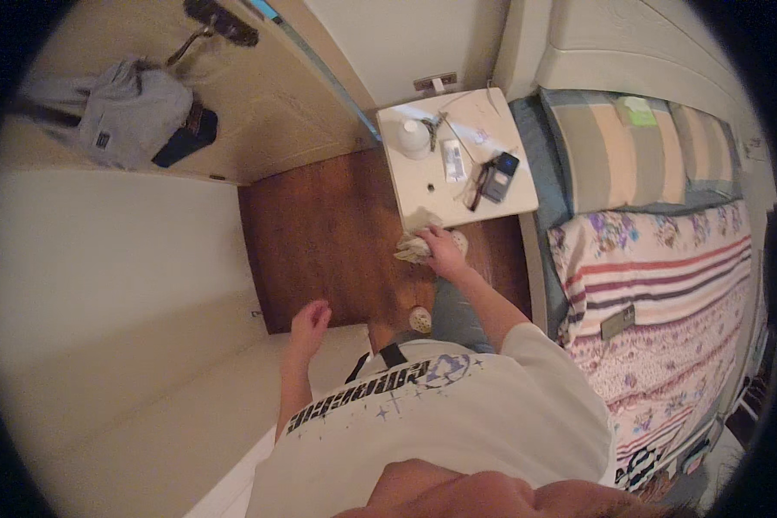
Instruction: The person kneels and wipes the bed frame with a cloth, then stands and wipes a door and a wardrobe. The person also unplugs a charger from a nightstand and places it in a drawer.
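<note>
A crumpled pale cloth (414, 248) is gripped in my right hand (443, 251), just off the front corner of a small white bedside table (421, 210). My left hand (311, 326) hangs at my left side over the floor, its fingers loosely curled, with nothing visible in it. On the tabletop stand a white rounded container (414, 138) and a white tube or packet (453, 160). Further right lie a dark handheld device (501, 178) and a pair of glasses (477, 191). A tiny dark object (430, 188) sits near the front left.
Right of the table is a bed with striped pillows (612, 152), a green tissue pack (640, 111), a floral quilt (660, 362) and a dark flat object (618, 322). A grey bag (133, 110) hangs on the wooden door (285, 97). Brown wooden flooring (324, 239) lies ahead.
</note>
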{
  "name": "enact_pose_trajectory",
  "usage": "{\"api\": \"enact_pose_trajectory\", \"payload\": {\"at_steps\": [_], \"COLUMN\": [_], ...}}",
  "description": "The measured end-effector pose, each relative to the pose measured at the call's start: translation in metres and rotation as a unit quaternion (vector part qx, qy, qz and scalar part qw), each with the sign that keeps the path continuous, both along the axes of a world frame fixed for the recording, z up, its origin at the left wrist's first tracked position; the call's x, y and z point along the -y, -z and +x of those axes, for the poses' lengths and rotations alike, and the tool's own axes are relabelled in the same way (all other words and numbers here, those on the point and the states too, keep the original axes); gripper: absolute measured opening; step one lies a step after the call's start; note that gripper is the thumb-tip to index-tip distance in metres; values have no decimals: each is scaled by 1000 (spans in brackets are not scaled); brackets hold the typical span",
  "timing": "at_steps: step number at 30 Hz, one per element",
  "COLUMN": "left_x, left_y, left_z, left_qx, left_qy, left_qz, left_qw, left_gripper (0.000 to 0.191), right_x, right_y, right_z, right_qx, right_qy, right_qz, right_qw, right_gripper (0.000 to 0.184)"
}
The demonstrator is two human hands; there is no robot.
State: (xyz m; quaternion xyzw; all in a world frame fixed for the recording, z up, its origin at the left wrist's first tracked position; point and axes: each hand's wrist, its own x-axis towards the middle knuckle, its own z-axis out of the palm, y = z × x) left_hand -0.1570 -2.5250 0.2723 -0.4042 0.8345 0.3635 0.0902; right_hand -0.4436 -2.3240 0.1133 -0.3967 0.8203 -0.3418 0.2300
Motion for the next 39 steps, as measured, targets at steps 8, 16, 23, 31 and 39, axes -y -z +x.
{"api": "enact_pose_trajectory", "payload": {"at_steps": [8,16,23,31,39], "left_x": [28,131,289,350,357], "left_y": [-18,-87,-194,-201,-190], "left_z": [-18,-148,-291,-372,-372], "left_qx": [63,-100,-408,-369,-285], "left_qy": [-59,-53,-24,23,128], "left_qz": [88,-111,-404,-456,-554], "left_qw": [992,987,819,809,771], "left_gripper": [26,31,41,37,33], "right_x": [71,61,34,36,78], "right_y": [33,-8,-31,-36,-63], "right_z": [-75,-57,-53,-29,-29], "right_qx": [10,16,44,116,152], "right_qy": [55,-110,-47,45,75], "right_qz": [142,-16,39,53,-36], "right_qw": [988,994,997,991,985], "right_gripper": [55,61,66,68,66]}}
